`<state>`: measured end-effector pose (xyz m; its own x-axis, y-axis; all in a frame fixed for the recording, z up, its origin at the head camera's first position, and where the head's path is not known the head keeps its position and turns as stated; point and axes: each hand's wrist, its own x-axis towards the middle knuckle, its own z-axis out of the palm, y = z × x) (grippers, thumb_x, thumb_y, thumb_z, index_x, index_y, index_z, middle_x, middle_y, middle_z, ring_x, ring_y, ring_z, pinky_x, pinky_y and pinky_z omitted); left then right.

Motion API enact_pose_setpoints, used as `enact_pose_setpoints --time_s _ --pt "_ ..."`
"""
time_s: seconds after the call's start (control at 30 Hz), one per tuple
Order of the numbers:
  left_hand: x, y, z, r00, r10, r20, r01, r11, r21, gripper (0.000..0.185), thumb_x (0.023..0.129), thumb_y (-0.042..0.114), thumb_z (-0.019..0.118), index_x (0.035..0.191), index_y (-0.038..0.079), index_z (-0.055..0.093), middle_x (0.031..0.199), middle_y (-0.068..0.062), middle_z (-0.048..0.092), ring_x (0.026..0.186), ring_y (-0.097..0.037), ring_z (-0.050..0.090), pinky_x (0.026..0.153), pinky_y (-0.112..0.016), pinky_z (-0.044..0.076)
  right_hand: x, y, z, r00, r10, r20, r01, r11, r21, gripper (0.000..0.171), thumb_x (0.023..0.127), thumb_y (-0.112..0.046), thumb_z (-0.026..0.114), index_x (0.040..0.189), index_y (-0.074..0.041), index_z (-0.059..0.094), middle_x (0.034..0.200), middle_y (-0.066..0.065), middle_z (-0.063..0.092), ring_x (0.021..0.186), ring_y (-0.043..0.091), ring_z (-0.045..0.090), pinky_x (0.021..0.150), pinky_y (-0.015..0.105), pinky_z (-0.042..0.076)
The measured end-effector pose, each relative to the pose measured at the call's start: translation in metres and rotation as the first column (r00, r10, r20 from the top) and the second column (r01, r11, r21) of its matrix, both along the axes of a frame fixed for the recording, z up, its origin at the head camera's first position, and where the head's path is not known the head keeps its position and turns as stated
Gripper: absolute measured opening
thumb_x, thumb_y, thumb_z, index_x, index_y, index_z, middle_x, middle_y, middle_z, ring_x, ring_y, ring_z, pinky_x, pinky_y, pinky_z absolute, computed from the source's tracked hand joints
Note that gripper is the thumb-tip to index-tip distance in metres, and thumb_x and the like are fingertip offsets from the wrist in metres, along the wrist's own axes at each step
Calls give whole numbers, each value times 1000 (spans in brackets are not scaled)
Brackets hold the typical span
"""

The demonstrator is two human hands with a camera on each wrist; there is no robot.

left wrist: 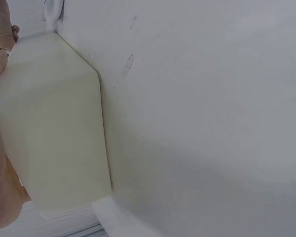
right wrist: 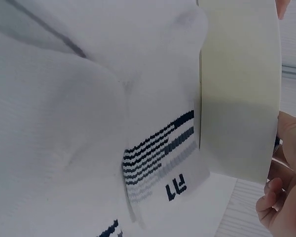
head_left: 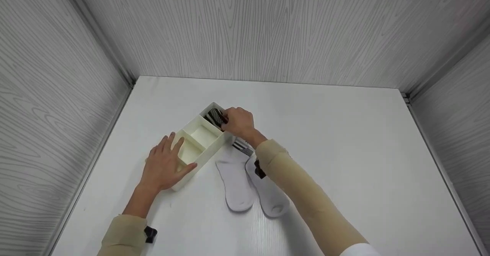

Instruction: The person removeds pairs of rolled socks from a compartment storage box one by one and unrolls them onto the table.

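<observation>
A cream box point(head_left: 211, 149) with three compartments lies slantwise on the white table. My left hand point(head_left: 162, 166) rests over its near end, fingers spread and fairly straight, with the thumb at the right wall. At the far compartment my right hand point(head_left: 240, 121) pinches a folded black-and-white striped sock point(head_left: 216, 116), which sits inside that compartment. The fingertips there are partly hidden by the hand. The other two compartments show bare floors. In the left wrist view, the box's end wall point(left wrist: 59, 143) stands beside the left hand.
A pair of white socks point(head_left: 238, 187) lies flat beside the box, under the right forearm. Their striped cuff point(right wrist: 160, 158) touches or nearly touches the box's side. Grey wood-grain panels point(head_left: 245, 30) enclose the table point(head_left: 344, 133) at the back and both sides.
</observation>
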<state>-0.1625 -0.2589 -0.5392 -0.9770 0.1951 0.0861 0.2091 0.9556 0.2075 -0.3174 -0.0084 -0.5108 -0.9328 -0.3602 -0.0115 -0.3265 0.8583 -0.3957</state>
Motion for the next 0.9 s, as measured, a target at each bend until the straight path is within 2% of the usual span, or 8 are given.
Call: enact_pose_setpoints --time_s 0.13,0.33,0.57,0.9 --pt "0 0 -1 1000 2 2 -2 1000 -6 97 93 71 59 163 6 38 171 -26 29 157 -49 32 120 -67 37 0 3 -2 1000 1 -5 -1 999 -40 19 94 -20 72 111 -16 81 104 0 80 91 16 67 84 41 59" --pt "0 0 -1 1000 -4 -17 4 1000 -2 96 94 70 60 162 6 39 170 -27 30 156 -50 34 118 -68 38 -1 9 2 1000 -21 -2 20 993 -118 35 95 -23 73 129 -19 77 119 0 80 109 20 74 91 41 60" --pt "0 1 -3 999 -11 -35 12 1000 9 95 93 68 62 162 6 40 170 -27 30 155 -50 34 118 -67 38 1 17 12 999 3 -36 -10 981 -195 31 98 -25 72 127 -16 77 113 4 81 102 20 76 87 42 62" --pt "0 0 -3 1000 -10 -23 10 1000 2 96 94 68 61 162 5 38 170 -28 29 155 -52 34 117 -68 38 8 28 28 997 19 -68 -39 951 -307 32 98 -28 73 128 -16 76 113 5 82 102 21 78 87 44 62"
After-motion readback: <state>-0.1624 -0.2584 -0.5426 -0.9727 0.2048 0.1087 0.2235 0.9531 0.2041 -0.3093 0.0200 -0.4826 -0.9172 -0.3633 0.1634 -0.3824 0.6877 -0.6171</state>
